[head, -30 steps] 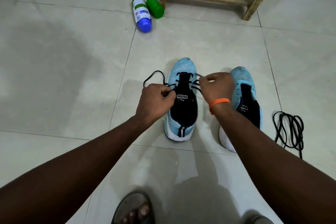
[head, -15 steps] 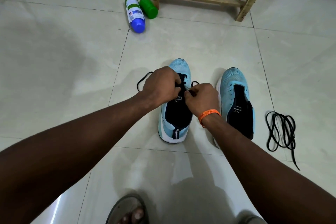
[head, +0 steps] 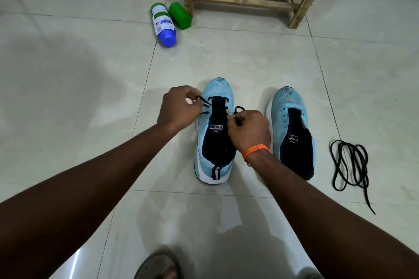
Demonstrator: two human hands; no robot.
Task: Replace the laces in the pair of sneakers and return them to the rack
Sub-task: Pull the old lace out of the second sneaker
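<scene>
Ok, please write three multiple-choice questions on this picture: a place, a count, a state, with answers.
1. Where lies the loose coiled black lace?
A. in a hand
B. upon a bottle
C. on the tiled floor, beside the unlaced light-blue sneaker

2. How many plastic bottles lie by the wooden slatted rack?
A. one
B. two
C. three

3. What do the left hand and right hand do?
A. pinch the threaded black lace of the other light-blue sneaker
B. rest open
C. lift a sneaker

Answers: 1 C, it lies alone on the tiles; 2 B, a green bottle and a white blue-capped bottle; 3 A, each hand pinches it.
</scene>
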